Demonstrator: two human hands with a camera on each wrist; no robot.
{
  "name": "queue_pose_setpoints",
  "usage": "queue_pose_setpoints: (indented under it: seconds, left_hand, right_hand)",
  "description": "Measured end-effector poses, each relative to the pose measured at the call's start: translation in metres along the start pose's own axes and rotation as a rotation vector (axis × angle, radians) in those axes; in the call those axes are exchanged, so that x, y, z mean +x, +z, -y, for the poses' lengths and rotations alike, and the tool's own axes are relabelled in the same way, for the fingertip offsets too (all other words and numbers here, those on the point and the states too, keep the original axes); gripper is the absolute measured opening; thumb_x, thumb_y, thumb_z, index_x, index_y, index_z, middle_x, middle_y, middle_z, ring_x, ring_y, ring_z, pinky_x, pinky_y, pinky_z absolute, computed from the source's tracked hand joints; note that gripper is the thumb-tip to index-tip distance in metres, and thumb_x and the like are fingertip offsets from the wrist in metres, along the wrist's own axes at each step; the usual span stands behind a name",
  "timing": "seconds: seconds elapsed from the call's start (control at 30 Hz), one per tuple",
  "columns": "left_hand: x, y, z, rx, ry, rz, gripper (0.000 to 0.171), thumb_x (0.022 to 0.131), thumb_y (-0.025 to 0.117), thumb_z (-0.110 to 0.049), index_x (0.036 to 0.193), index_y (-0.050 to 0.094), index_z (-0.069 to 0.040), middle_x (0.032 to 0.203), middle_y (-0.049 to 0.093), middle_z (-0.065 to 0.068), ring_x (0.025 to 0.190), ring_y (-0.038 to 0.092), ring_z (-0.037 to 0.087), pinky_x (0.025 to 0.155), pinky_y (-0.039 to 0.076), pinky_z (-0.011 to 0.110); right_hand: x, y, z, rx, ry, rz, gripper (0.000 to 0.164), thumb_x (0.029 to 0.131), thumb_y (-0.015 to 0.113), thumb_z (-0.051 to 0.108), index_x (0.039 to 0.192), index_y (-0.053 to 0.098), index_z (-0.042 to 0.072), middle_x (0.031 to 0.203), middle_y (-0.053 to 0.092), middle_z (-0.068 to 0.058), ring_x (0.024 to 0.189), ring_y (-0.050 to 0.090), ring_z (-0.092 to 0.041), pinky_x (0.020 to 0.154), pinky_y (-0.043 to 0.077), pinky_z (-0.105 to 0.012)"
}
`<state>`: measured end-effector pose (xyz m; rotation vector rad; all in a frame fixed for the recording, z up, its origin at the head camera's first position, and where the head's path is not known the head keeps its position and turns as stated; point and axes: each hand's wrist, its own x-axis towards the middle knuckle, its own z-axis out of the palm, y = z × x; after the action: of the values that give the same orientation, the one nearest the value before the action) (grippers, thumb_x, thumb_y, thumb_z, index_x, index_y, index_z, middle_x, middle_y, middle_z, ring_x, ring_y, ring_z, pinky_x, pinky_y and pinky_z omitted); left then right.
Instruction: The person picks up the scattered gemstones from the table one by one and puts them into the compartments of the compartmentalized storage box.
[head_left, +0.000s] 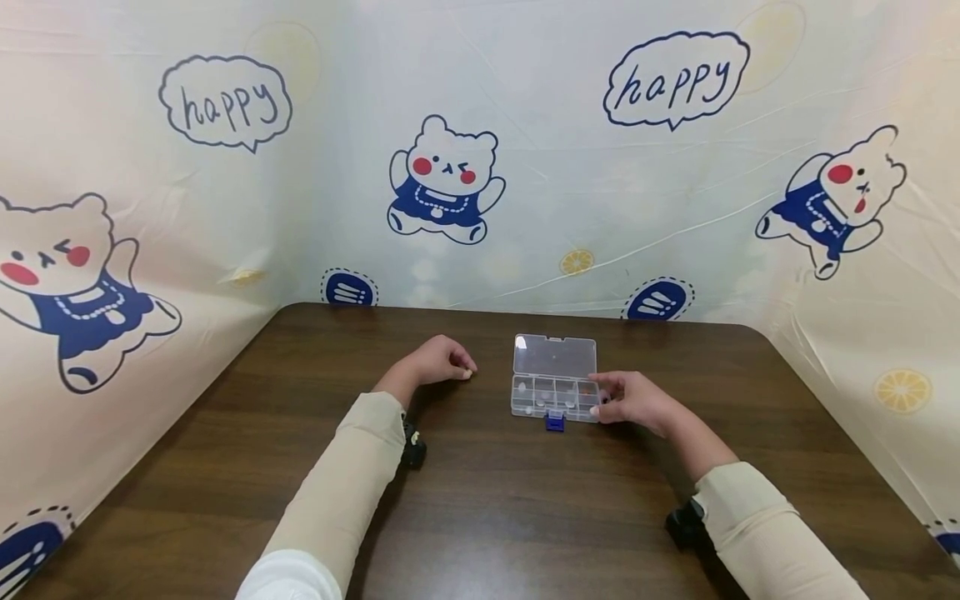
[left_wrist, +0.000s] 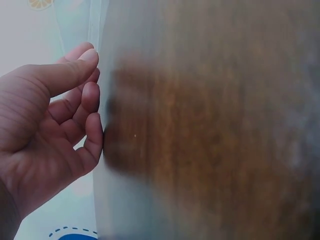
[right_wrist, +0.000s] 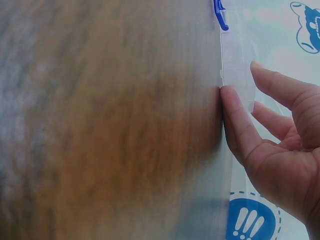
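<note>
A clear plastic compartment box (head_left: 556,398) lies on the table with its lid (head_left: 555,356) raised toward the back. A blue latch (head_left: 554,422) is on its front side. A few small pale and orange pieces show in the compartments. My right hand (head_left: 633,400) holds the box's right end, thumb at the front corner and fingers farther back. Left of the box, my left hand (head_left: 441,360) is low over the table, thumb tip against the index finger. A small pale spot shows at those fingertips; I cannot tell whether it is a held piece or the nail.
The brown wooden table (head_left: 480,517) extends around the box and both hands. A printed curtain (head_left: 525,83) with bears stands behind and at the sides. Dark wrist cameras sit under both cuffs.
</note>
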<state>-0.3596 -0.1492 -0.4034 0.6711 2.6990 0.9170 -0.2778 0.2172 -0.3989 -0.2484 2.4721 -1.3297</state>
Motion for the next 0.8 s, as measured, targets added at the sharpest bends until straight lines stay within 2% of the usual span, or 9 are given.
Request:
queue_pose_setpoints:
  seconds: [0.4,0.8]
  left_hand:
    - [-0.006,-0.002,-0.002,-0.041,0.032,-0.006,0.010,0.089,0.072,-0.011,0.097,0.077,-0.009,0.089,0.070,-0.001,0.079,0.057,0.015,0.076,0.050,0.030]
    - [-0.013,0.002,-0.008,-0.105,0.011,-0.031,0.012,0.089,0.072,-0.013,0.100,0.077,-0.012,0.093,0.070,-0.002,0.082,0.058,0.019,0.076,0.052,0.032]
  right_hand:
    - [0.000,0.000,0.001,0.009,0.002,0.000,0.068,0.083,0.077,0.006,0.143,0.046,0.001,0.108,0.056,-0.017,0.086,0.055,-0.025,0.071,0.052,-0.029]
    - [-0.002,0.000,0.002,-0.009,0.002,-0.006,0.068,0.082,0.078,0.007,0.143,0.047,0.002,0.109,0.054,-0.017,0.091,0.053,-0.026,0.072,0.050,-0.030]
